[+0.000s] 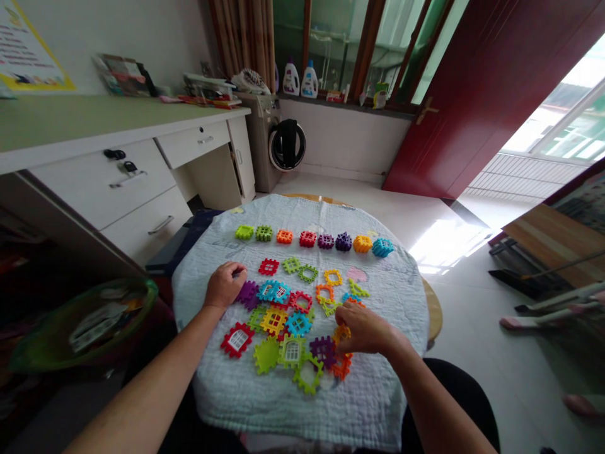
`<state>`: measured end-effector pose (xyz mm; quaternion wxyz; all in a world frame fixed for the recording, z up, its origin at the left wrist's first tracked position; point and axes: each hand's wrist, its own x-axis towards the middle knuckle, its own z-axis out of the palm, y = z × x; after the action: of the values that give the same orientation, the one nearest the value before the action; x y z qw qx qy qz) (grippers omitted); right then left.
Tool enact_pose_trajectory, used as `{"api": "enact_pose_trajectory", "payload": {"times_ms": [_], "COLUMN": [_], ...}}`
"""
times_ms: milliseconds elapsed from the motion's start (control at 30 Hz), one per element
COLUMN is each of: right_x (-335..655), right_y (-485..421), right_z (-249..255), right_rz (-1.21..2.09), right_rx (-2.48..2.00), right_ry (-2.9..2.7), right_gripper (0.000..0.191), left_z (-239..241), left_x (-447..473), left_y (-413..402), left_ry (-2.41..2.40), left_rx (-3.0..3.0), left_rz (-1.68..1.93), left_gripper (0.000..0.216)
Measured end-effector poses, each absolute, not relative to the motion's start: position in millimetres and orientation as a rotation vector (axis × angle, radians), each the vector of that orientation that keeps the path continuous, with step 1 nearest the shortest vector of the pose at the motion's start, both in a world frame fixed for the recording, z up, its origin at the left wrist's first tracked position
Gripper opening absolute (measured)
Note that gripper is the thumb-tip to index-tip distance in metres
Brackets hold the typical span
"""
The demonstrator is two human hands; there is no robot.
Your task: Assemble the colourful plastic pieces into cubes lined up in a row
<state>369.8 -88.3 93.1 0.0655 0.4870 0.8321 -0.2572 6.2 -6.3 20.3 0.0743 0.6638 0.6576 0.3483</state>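
My left hand (224, 287) rests at the left of the loose pieces with its fingers curled; a dark bit shows at the fingertips, too small to name. Beside it lies a purple notched building tile (247, 295), near a blue window tile (274, 292). My right hand (366, 328) reaches into the right side of the pile, thumb and fingers around a yellow notched tile (341, 334). An orange tile (341, 367) and a purple tile (322, 350) lie close to it. Red, green, yellow and blue tiles are spread between my hands, some overlapping.
Several stacks sorted by colour, such as the red stack (307, 239) and the blue stack (382, 247), line the far side of the cloth-covered round table (368, 403). A green basket (89, 328) stands at the left below a desk (118, 116). A washing machine (262, 142) is behind.
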Motion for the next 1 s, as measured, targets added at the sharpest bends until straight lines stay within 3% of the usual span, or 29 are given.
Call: {"api": "enact_pose_trajectory", "payload": {"times_ms": [433, 667, 833, 900, 1000], "right_x": [368.3, 372.0, 369.9, 369.1, 369.7], "right_y": [-83.1, -76.6, -73.2, -72.4, -70.5], "right_z": [85.6, 74.1, 66.0, 63.9, 62.2], "right_rz": [-0.653, -0.645, -0.653, -0.658, -0.645], "right_rx": [1.502, 1.587, 1.671, 1.684, 1.712], "right_ry": [2.607, 2.732, 2.822, 2.858, 2.91], "right_gripper": [0.022, 0.014, 0.006, 0.004, 0.005], "left_z": [29.1, 62.9, 49.9, 44.4, 42.2], "left_x": [3.8, 41.0, 83.0, 95.9, 110.8], "left_y": [-2.0, -75.9, -153.3, -166.7, -168.8], "left_ry": [1.871, 1.623, 1.366, 1.367, 1.392], "left_rx": [1.972, 2.374, 2.585, 2.629, 2.68], "left_rz": [0.906, 0.714, 0.53, 0.518, 0.496], "left_gripper": [0.029, 0.064, 0.119, 0.124, 0.11]}}
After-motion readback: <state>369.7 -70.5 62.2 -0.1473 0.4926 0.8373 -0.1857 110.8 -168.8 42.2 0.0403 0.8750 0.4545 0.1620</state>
